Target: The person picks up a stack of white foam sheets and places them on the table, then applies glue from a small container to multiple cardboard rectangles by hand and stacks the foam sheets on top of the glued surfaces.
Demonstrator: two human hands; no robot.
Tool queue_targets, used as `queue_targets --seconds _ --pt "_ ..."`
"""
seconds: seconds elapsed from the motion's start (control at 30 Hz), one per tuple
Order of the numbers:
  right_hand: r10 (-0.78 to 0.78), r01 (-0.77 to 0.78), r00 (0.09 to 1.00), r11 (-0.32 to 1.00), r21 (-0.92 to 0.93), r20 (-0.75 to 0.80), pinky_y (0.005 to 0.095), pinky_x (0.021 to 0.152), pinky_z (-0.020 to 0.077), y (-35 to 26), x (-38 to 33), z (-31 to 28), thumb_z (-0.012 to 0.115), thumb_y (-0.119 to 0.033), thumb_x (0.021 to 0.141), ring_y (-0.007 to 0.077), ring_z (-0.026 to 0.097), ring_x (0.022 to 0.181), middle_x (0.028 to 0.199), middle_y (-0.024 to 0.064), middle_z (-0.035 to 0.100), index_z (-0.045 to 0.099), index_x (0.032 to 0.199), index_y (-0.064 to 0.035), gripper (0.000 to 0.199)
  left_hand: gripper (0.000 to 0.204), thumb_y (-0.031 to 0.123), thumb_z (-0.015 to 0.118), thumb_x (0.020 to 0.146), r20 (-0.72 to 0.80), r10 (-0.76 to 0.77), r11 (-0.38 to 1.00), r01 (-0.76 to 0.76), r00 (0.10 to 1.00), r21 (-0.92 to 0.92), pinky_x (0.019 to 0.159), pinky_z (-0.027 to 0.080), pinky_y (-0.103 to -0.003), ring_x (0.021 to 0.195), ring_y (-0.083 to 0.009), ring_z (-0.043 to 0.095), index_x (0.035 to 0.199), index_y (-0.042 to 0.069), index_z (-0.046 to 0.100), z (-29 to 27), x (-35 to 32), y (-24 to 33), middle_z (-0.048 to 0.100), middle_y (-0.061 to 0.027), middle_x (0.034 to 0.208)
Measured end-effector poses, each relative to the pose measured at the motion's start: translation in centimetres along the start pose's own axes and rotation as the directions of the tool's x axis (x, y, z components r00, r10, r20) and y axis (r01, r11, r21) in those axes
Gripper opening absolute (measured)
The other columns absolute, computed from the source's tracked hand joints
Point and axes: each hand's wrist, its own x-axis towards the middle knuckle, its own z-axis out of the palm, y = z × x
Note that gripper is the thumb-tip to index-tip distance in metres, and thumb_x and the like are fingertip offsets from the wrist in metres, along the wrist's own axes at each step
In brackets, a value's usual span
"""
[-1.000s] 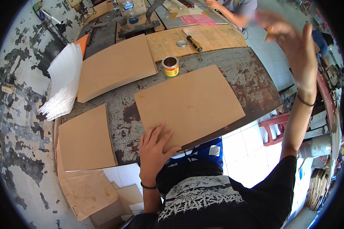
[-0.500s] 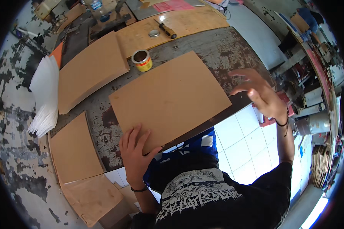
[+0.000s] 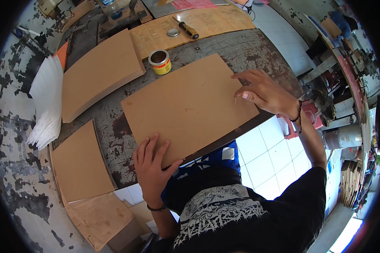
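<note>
A flat brown cardboard sheet (image 3: 190,109) lies on the worn dark table right in front of me. My left hand (image 3: 151,164) rests on its near left corner, fingers spread and lying flat. Over the right edge of the sheet is my right hand (image 3: 264,92), its fingers stretched and slightly curled; a thin pale strand shows below the thumb, too small to name. An opened tin (image 3: 160,62) with a yellow and red label stands just beyond the sheet's far edge, its inside dark brown.
A thick stack of cardboard sheets (image 3: 103,76) sits at the far left, beside a pile of white sheets (image 3: 46,101). More cardboard (image 3: 82,164) lies at the near left. On a wooden board (image 3: 215,21) are a screwdriver (image 3: 188,30) and a round metal lid (image 3: 172,32).
My right hand has moved left, from beyond the table's right side to over the sheet's right edge. The left hand stays on the near left corner.
</note>
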Motion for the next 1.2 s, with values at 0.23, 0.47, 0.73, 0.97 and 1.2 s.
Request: queue_targets --seconds 0.23,0.47,0.73,0.97,1.2 --pt "0.017 -0.017 1.0 1.0 -0.002 -0.016 0.0495 0.114 0.0325 1.1 2.4 0.2 0.035 -0.052 0.108 0.0336 0.044 0.135 0.142 0.0158 0.054 0.076 0.109 -0.0025 0.064 0.059 0.041 0.087 0.068 -0.005 -0.002 1.0 0.002 1.0 -0.017 0.108 0.037 -0.051 0.129 -0.0327 0.052 0.118 0.013 0.072 -0.4 0.3 0.1 0.06 -0.0075 0.141" --pt "-0.144 0.139 0.987 0.987 0.08 0.063 0.0489 0.116 0.0311 -2.1 7.4 1.9 0.037 -0.053 0.107 0.0346 0.041 0.138 0.146 0.0158 0.051 0.076 0.106 -0.0032 0.063 0.055 0.04 0.088 0.066 -0.036 0.013 0.999 -0.015 0.999 -0.044 0.106 0.039 -0.052 0.125 -0.0326 0.055 0.111 0.012 0.073 -0.4 0.4 -0.3 0.063 -0.0079 0.134" --pt "-0.297 0.276 0.943 0.95 0.143 0.152 0.0506 0.12 0.0266 -4.6 11.8 3.1 0.031 -0.058 0.107 0.0376 0.038 0.139 0.147 0.0178 0.046 0.079 0.106 -0.0101 0.068 0.052 0.046 0.085 0.073 -0.048 0.015 0.999 -0.016 0.999 -0.035 0.106 0.041 -0.052 0.123 -0.0311 0.056 0.111 0.013 0.073 -0.5 0.5 -0.2 0.063 -0.0078 0.131" --pt "-0.288 0.264 0.95 0.948 0.18 0.122 0.0496 0.121 0.0261 -4.1 13.4 3.9 0.033 -0.054 0.108 0.0365 0.037 0.141 0.148 0.0163 0.046 0.079 0.109 -0.0113 0.063 0.053 0.045 0.088 0.068 -0.082 0.007 0.998 -0.013 0.997 -0.066 0.104 0.041 -0.052 0.122 -0.0326 0.057 0.107 0.013 0.074 -0.2 0.5 -0.2 0.065 -0.0066 0.13" --pt "-0.303 0.277 0.946 0.94 0.198 0.115 0.0493 0.122 0.0251 -5.3 15.3 5.1 0.038 -0.05 0.108 0.0363 0.036 0.142 0.149 0.0158 0.046 0.078 0.111 -0.0103 0.057 0.054 0.047 0.087 0.069 -0.066 -0.001 0.998 -0.003 0.998 -0.056 0.104 0.041 -0.052 0.122 -0.0317 0.057 0.108 0.013 0.074 -0.3 0.4 -0.3 0.065 -0.0059 0.13"
